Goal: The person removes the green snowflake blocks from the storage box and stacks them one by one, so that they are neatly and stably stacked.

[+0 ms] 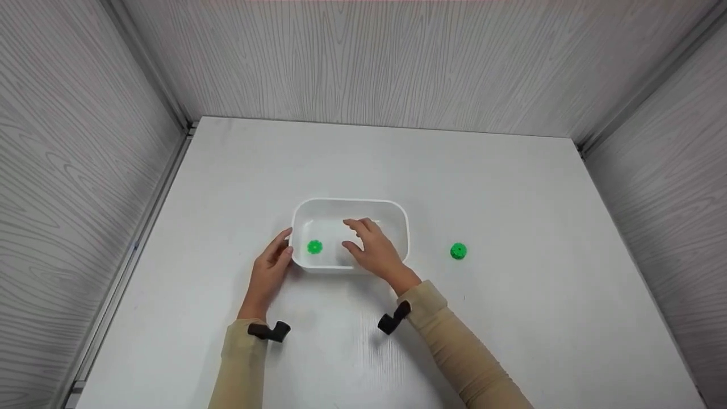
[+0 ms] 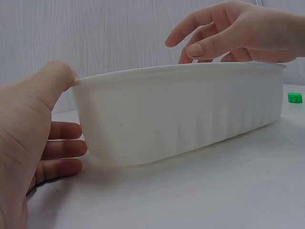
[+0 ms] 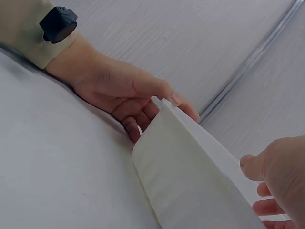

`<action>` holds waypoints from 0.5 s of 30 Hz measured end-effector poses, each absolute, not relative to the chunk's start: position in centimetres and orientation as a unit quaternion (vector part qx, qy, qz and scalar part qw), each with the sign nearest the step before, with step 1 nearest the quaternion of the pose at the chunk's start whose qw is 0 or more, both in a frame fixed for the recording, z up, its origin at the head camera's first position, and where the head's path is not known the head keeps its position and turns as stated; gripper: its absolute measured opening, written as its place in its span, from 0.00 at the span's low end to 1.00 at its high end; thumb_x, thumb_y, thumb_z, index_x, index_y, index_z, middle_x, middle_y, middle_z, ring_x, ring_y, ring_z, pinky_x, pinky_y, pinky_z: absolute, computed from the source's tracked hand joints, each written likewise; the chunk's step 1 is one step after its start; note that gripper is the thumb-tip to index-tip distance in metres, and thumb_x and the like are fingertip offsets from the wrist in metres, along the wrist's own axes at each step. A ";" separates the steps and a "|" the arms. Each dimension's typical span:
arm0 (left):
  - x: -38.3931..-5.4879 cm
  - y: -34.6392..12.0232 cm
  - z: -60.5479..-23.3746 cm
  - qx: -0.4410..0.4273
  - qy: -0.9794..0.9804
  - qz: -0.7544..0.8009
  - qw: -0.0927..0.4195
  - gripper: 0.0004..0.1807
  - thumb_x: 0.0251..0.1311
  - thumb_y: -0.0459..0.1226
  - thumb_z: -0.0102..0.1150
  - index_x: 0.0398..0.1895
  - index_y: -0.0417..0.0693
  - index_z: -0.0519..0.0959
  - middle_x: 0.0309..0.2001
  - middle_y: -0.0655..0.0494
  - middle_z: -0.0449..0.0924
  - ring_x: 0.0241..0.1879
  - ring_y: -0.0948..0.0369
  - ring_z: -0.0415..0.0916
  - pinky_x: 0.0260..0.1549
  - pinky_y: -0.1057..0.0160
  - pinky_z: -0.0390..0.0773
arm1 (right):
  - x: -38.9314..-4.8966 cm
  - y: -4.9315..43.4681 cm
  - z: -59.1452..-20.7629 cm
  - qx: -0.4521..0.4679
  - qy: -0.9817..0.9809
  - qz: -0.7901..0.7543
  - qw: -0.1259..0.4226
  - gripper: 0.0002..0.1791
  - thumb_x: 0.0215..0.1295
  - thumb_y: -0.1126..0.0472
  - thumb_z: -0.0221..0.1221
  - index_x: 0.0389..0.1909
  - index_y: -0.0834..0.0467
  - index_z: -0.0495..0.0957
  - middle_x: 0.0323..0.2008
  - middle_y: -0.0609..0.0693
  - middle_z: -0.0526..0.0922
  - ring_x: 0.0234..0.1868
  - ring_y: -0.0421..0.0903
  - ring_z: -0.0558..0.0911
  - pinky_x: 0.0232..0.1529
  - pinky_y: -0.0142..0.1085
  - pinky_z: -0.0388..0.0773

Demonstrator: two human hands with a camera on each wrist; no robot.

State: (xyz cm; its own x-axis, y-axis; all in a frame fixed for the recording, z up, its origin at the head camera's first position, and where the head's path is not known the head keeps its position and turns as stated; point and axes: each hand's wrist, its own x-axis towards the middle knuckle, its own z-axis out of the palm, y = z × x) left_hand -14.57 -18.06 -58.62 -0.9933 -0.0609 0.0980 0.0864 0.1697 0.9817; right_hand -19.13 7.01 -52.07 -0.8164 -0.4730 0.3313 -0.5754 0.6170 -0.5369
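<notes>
A white rectangular plastic tub [image 1: 351, 268] stands on the table. Against its left end rests my left hand [image 1: 269, 276]; the left wrist view shows the thumb at the rim and the other fingertips by the outer wall. Over the tub's right half is my right hand [image 1: 372, 250], fingers spread and slightly bent, with no object seen between them. Inside the tub, at the lower left, lies a small green notched disc [image 1: 314, 246]. A similar but thicker green round piece [image 1: 458, 251] is on the table, right of the tub.
The white tabletop [image 1: 511, 318] extends around the tub. Pale wood-grain panels [image 1: 363, 62] rise at the back and both sides, with a metal rail [image 1: 153, 204] along the left edge. Each sleeve carries a small black wrist camera [image 1: 270, 331].
</notes>
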 end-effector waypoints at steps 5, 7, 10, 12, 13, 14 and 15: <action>-14.6 -18.1 -58.3 -0.006 -0.756 -0.653 0.049 0.23 0.66 0.47 0.51 0.64 0.66 0.67 0.55 0.48 0.74 0.49 0.53 0.72 0.44 0.68 0.72 | -19.9 5.4 -51.7 0.284 -0.906 0.310 0.036 0.25 0.64 0.55 0.59 0.60 0.56 0.68 0.49 0.52 0.73 0.46 0.46 0.75 0.46 0.36 0.73; -14.5 -18.1 -57.8 -0.004 -0.755 -0.654 0.046 0.23 0.66 0.44 0.51 0.65 0.62 0.67 0.55 0.45 0.74 0.48 0.51 0.72 0.42 0.68 0.72 | -20.2 4.8 -51.4 0.287 -0.910 0.298 0.027 0.25 0.63 0.54 0.59 0.60 0.56 0.68 0.49 0.53 0.73 0.47 0.47 0.74 0.46 0.37 0.73; -14.1 -17.8 -56.7 -0.004 -0.759 -0.649 0.043 0.23 0.67 0.42 0.51 0.66 0.59 0.67 0.55 0.43 0.74 0.48 0.49 0.72 0.42 0.68 0.72 | -20.5 3.9 -51.2 0.278 -0.919 0.280 0.020 0.25 0.63 0.53 0.59 0.60 0.56 0.69 0.50 0.53 0.73 0.49 0.48 0.74 0.47 0.39 0.73; -13.8 -17.6 -56.0 -0.007 -0.764 -0.644 0.043 0.23 0.67 0.41 0.50 0.66 0.56 0.66 0.55 0.42 0.73 0.48 0.49 0.72 0.42 0.68 0.72 | -20.7 3.3 -51.2 0.265 -0.926 0.268 0.012 0.25 0.63 0.53 0.60 0.59 0.55 0.70 0.51 0.53 0.73 0.51 0.48 0.73 0.48 0.39 0.73; -13.6 -17.5 -55.7 -0.008 -0.765 -0.643 0.044 0.23 0.68 0.41 0.49 0.66 0.55 0.66 0.55 0.42 0.73 0.48 0.49 0.72 0.42 0.69 0.72 | -20.7 3.0 -51.2 0.259 -0.930 0.262 0.006 0.25 0.62 0.52 0.60 0.59 0.54 0.70 0.51 0.53 0.73 0.51 0.47 0.73 0.48 0.39 0.73; -13.6 -17.5 -55.5 -0.008 -0.764 -0.643 0.043 0.23 0.68 0.41 0.49 0.66 0.55 0.66 0.55 0.43 0.73 0.48 0.49 0.72 0.42 0.68 0.72 | -20.8 2.6 -51.3 0.255 -0.932 0.256 -0.002 0.26 0.62 0.52 0.60 0.60 0.54 0.70 0.52 0.53 0.73 0.52 0.47 0.73 0.48 0.39 0.73; -13.5 -17.5 -55.5 -0.009 -0.763 -0.645 0.044 0.23 0.68 0.40 0.49 0.66 0.55 0.66 0.55 0.43 0.74 0.47 0.49 0.72 0.42 0.68 0.73 | -20.8 2.3 -51.4 0.252 -0.935 0.249 -0.012 0.26 0.62 0.51 0.60 0.60 0.53 0.70 0.52 0.53 0.73 0.53 0.47 0.73 0.49 0.39 0.73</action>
